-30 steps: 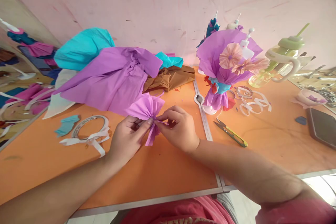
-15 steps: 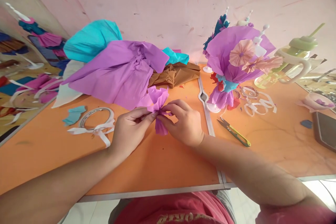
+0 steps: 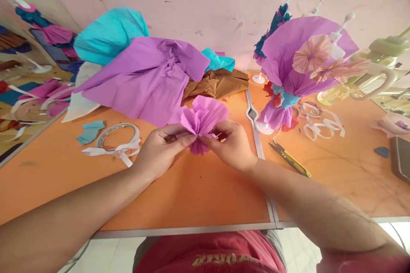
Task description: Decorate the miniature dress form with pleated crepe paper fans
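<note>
A small pleated purple tissue-paper flower (image 3: 202,120) is held just above the orange table (image 3: 192,196), fanned out at the top and bunched below. My left hand (image 3: 162,149) pinches its gathered middle from the left with thumb and forefinger. From the right, my right hand (image 3: 233,145) is closed on the same gathered middle. Both wrists hover over the table near its front edge.
Crumpled purple (image 3: 144,79), teal (image 3: 110,34) and brown (image 3: 214,85) tissue sheets lie behind my hands. A purple paper bouquet (image 3: 301,59) stands at the right, with yellow-handled snips (image 3: 290,158) in front of it. White ribbon loops (image 3: 117,143), a green bottle (image 3: 371,68) and a dark phone (image 3: 402,158) lie around.
The flower's top has spread out wider into a fan and the lower part has bunched shorter. Both hands stay pinched on its middle and have shifted slightly right and away.
</note>
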Tool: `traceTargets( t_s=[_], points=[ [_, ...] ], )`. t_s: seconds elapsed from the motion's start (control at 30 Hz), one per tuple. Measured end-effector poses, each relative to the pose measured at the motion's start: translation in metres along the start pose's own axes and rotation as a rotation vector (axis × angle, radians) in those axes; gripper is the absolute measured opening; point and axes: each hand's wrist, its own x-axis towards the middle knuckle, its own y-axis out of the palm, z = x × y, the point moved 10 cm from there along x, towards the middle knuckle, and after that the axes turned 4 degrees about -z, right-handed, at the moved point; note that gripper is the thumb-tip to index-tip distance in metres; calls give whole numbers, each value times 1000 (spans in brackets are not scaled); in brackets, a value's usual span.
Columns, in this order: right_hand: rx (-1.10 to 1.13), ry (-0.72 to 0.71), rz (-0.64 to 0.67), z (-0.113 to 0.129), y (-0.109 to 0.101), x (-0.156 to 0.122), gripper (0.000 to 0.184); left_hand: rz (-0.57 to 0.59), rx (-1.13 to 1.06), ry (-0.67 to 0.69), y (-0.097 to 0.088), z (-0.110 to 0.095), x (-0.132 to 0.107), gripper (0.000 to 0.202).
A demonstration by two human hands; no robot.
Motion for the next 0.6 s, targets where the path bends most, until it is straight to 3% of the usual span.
traceTargets(
  t_s=[0.07,0.33,0.4,0.5,0.6],
  points=[
    [0,33,-4,-2,0,0,9,-1,30,-10,1,3,1,18],
    [46,109,-155,-9,-5,-5,5,-188,116,12,-12,2,-1,21],
    [77,149,-167,-12,-6,-6,13,-191,74,39,-11,0,-2,18],
    [133,188,-117,-11,-4,-7,19,-197,-9,37,-11,1,-3,17],
    [148,168,-39,-4,2,-6,18,-190,-132,-48,-8,9,-1,20]
  ],
)
